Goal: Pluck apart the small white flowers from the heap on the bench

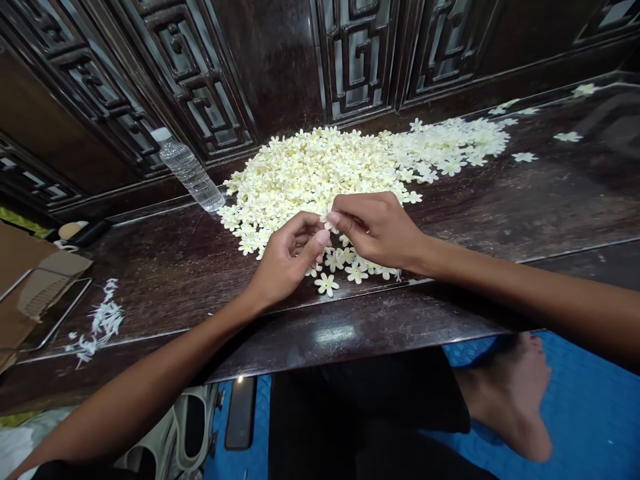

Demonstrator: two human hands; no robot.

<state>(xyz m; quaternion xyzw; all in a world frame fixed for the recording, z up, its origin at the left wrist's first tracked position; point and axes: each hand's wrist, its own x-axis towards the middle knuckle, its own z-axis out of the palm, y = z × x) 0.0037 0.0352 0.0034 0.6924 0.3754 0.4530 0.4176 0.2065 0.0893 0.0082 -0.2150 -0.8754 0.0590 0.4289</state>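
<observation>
Flower (328, 225), small and creamy white, sits pinched between thumb and forefinger of the right hand (383, 230), just above the dark wooden surface (165, 267). Its visible petals poke out toward seven o'clock; the fingers hide its long axis. The left hand (283, 260) curls close at eight o'clock, thumb near its fingers, though I cannot tell whether they press on the flower too. At six o'clock lies a loose bloom (327, 285), petals spread. A thick flower pile (310, 167) rises at twelve, thinning toward two. At ten stands a clear bottle (189, 170); white scraps (106, 321) lie at eight.
</observation>
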